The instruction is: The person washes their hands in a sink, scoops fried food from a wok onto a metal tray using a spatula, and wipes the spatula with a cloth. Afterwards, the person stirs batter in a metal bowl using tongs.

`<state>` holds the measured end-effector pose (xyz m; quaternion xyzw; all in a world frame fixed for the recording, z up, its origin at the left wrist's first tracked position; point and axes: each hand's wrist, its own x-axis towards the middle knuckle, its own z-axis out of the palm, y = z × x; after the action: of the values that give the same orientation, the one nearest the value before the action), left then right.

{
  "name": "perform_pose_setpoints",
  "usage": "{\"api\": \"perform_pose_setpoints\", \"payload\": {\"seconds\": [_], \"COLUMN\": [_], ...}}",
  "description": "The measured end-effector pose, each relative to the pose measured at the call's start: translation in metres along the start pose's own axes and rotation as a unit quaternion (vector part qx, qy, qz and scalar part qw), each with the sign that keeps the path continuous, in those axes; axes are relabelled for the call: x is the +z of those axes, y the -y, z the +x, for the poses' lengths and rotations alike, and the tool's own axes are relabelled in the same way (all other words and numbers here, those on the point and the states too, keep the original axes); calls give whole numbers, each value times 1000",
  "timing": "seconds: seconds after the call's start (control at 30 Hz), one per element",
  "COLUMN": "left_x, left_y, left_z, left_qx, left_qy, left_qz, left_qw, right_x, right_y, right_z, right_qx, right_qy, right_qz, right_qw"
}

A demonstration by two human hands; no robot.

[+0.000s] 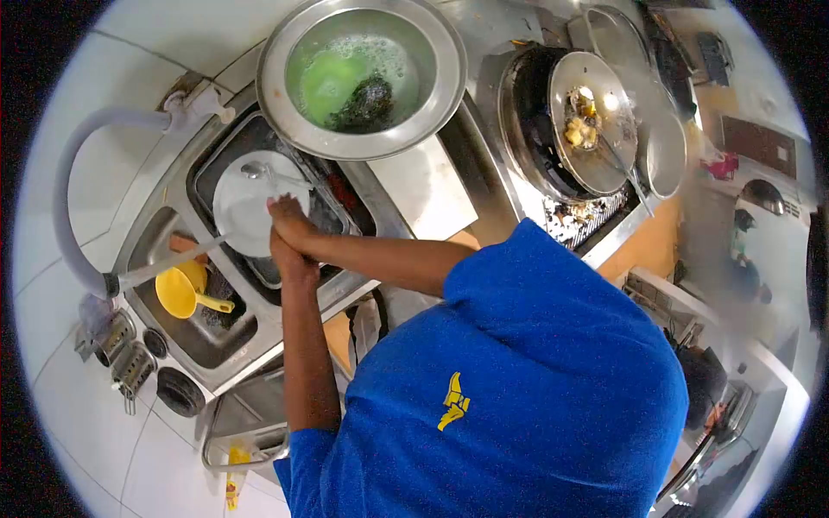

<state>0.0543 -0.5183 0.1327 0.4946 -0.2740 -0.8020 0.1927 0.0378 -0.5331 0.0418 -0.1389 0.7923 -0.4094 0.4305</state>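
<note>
My right hand (291,219) and my left hand (287,255) are pressed together over the right-hand sink basin, with the wrists overlapping. The right fingers look bent and close together. Whether anything is between the hands is hidden, and the left fingers are mostly covered. Beneath and beside them lies a white plate (235,211) in the basin. A metal spoon (255,170) rests near its upper edge. From the left, a grey hose (67,207) curves down, and a pale stream of water (186,254) runs from its end towards the plate.
A yellow dipper (177,292) sits in the left basin (140,250). Above the sink stands a wide metal bowl (275,95) with green soapy water and a dark scrubber (366,104). Pans with food scraps (604,129) stand at the right. Metal holders (134,369) stand at the lower left.
</note>
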Motion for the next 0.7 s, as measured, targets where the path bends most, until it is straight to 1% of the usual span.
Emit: {"api": "perform_pose_setpoints", "payload": {"seconds": [0.03,0.07,0.1,0.17,0.23,0.3,0.37,0.4,0.47,0.5,0.57,0.6,0.63,0.7], "left_x": [-27,-63,-81,-78,-78,-90,-104,-80,-115,-170,-118,-137,-131,-103], "left_y": [15,38,49,38,27,42,50,23,25,55,21,19,10,-22], "left_z": [19,46,61,58,51,62,71,48,67,105,72,90,90,70], "left_qx": [-9,-18,-25,-40,-45,-4,49,21,-1,10,44,-6,11,55], "left_qy": [-46,-88,-124,-66,-17,-35,-63,-89,-2,117,11,38,14,-60], "left_qz": [-128,-252,-372,-247,-128,-130,-128,-123,-201,-273,-313,-295,-288,-256], "left_qw": [991,964,920,966,991,991,989,988,980,955,949,955,958,963], "right_x": [1,4,6,2,15,23,29,31,35,35,47,60,78,88], "right_y": [12,19,17,9,7,14,15,17,33,39,43,42,39,51], "right_z": [-19,-36,-37,-9,-9,-17,-4,-12,-39,-42,-17,-10,-9,-3], "right_qx": [-9,-19,-40,-55,-79,-97,-104,-119,-147,-152,-141,-147,-158,-166], "right_qy": [24,45,53,48,57,67,68,75,96,104,106,112,117,121], "right_qz": [-12,-22,-36,-53,-75,-96,-112,-126,-147,-166,-234,-273,-315,-259], "right_qw": [1000,999,997,996,992,988,986,982,973,969,956,944,929,944]}}
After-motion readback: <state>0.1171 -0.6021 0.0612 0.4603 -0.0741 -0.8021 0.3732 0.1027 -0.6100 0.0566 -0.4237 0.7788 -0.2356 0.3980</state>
